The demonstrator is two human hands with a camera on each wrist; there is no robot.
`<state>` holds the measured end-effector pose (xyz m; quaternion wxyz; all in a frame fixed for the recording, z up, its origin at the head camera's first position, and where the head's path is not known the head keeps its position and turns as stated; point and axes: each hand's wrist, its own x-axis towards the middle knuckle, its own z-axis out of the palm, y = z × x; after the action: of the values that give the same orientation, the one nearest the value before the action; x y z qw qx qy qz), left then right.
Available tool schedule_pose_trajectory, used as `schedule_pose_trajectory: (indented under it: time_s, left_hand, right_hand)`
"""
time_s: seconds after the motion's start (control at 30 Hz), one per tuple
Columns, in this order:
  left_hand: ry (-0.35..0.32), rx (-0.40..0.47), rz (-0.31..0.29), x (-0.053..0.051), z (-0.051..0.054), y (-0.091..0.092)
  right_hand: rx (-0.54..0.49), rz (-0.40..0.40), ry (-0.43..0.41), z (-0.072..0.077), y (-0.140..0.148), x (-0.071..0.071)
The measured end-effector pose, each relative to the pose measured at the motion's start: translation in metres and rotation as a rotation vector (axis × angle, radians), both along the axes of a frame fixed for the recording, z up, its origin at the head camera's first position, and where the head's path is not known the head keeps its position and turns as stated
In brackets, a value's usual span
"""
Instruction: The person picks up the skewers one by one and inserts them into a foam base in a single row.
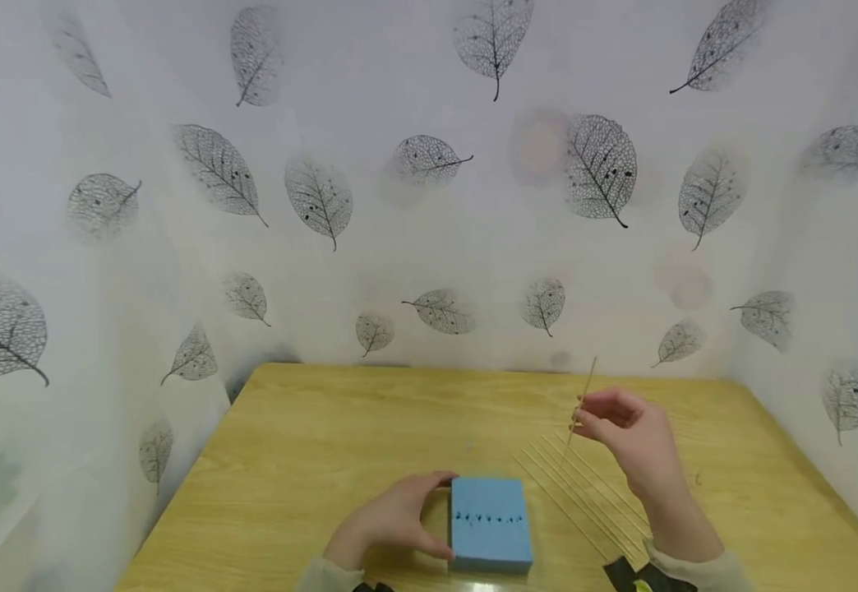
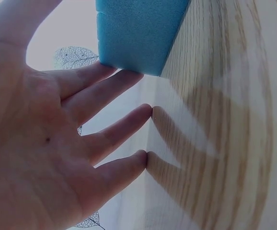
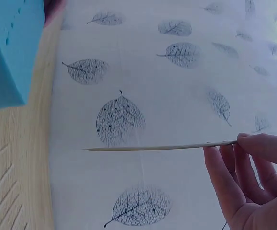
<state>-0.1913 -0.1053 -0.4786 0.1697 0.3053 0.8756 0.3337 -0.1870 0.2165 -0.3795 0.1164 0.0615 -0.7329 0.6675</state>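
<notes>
A light blue foam block (image 1: 490, 526) sits on the table, with a row of small dark marks across its top. My left hand (image 1: 399, 516) holds it from the left side, thumb at the front corner and fingertips at the back edge. In the left wrist view, two fingers touch the foam block (image 2: 138, 36), while the other two fingertips rest on the wood. Above the table to the right, my right hand (image 1: 636, 440) pinches a thin wooden skewer (image 1: 590, 374) between thumb and fingers. The right wrist view shows the skewer's pointed end, free of the block.
Several similar skewers (image 1: 577, 485) lie side by side on the table to the block's right, partly below my right hand. The yellowish wooden table (image 1: 370, 411) runs back to a pale curtain (image 1: 399, 247) printed with leaves, which also encloses both sides.
</notes>
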Motion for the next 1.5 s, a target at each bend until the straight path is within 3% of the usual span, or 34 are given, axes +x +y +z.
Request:
schedule_pose_trajectory:
  time_s: [0.2,0.33,0.63,0.83,1.23,1.5]
  left_hand:
    - [-0.018,0.02,0.002,0.0,0.0,0.001]
    - [-0.016,0.021,0.0,0.0,-0.001,0.001]
    - [0.031,-0.021,0.006,-0.003,-0.003,0.0]
    - [0.005,-0.013,-0.001,-0.003,-0.001,-0.001]
    - [-0.028,0.012,-0.004,-0.002,-0.003,0.0]
    - [-0.016,0.023,-0.018,-0.002,-0.003,0.0]
  right_hand:
    - [0.08,-0.039,-0.009,0.003,-0.023,0.013]
    - [0.075,-0.043,-0.01,0.001,-0.033,0.017]
    - [0.059,0.077,-0.018,-0.014,-0.075,0.021]
    - [0.08,0.143,-0.035,-0.02,-0.099,0.021]
    - [0.11,0.196,-0.035,-0.026,-0.113,0.023]
    - [0.137,0.222,-0.044,-0.035,-0.114,0.021]
